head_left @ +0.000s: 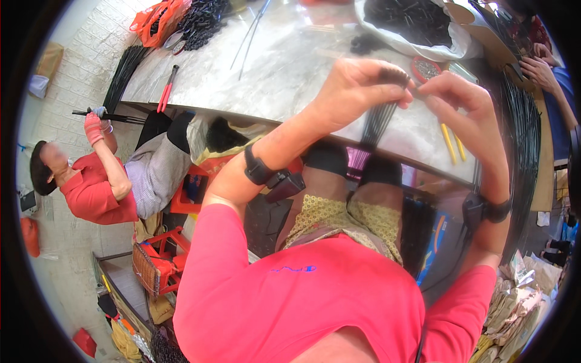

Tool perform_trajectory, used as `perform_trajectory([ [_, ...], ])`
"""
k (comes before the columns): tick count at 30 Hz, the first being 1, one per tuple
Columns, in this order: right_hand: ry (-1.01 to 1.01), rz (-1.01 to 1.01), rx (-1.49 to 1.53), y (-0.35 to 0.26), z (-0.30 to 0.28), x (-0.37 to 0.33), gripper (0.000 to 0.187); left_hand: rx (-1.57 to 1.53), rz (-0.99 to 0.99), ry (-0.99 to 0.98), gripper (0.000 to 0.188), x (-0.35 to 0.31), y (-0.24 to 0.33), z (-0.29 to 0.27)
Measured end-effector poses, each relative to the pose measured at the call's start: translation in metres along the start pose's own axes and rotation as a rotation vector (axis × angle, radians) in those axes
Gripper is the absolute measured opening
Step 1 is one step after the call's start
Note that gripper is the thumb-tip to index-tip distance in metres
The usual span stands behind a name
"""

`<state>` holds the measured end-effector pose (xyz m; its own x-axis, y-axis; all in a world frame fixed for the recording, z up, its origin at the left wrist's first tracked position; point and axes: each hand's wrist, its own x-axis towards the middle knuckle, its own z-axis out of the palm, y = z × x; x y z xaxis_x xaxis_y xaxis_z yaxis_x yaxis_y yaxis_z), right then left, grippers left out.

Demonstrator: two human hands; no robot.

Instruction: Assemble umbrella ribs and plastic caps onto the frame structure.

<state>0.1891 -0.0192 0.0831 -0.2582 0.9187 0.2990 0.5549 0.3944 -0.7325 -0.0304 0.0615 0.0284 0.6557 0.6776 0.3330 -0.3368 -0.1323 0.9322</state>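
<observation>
My left hand point(354, 91) is closed around the top of a bundle of thin black strips point(378, 124), which fans downward over the table's edge. My right hand point(463, 100) pinches the same bundle's top end from the right, fingertips nearly touching the left hand's. Both wrists carry black bands. The bundle's upper end is partly hidden inside my left fist.
A grey marble-like table point(278, 66) holds red-handled cutters point(166, 88), yellow sticks point(451, 142), a white bag of black strips point(417, 24) and an orange bag point(160, 18). A seated person in red point(97, 181) holds black strips at left. Another person's hands point(538, 66) work at right.
</observation>
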Motion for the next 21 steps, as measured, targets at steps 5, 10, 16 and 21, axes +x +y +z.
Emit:
perform_trajectory([
  [5, 0.041, 0.032, 0.124, -0.0025, 0.0017, -0.003, 0.013, 0.019, 0.001, -0.007, 0.018, -0.002, 0.0022, 0.0012],
  [10, 0.014, 0.025, 0.081, -0.0038, -0.0011, -0.0051, 0.013, 0.016, -0.001, -0.003, 0.018, -0.0024, 0.0028, 0.0014],
  [16, 0.013, 0.0, 0.085, -0.004, 0.0033, -0.0046, 0.013, 0.014, 0.02, -0.013, 0.019, -0.0046, 0.0018, 0.0012],
  [21, 0.014, 0.018, 0.094, -0.0085, 0.0018, -0.0057, 0.012, 0.033, 0.021, -0.02, 0.02, -0.0044, 0.0028, 0.0033],
])
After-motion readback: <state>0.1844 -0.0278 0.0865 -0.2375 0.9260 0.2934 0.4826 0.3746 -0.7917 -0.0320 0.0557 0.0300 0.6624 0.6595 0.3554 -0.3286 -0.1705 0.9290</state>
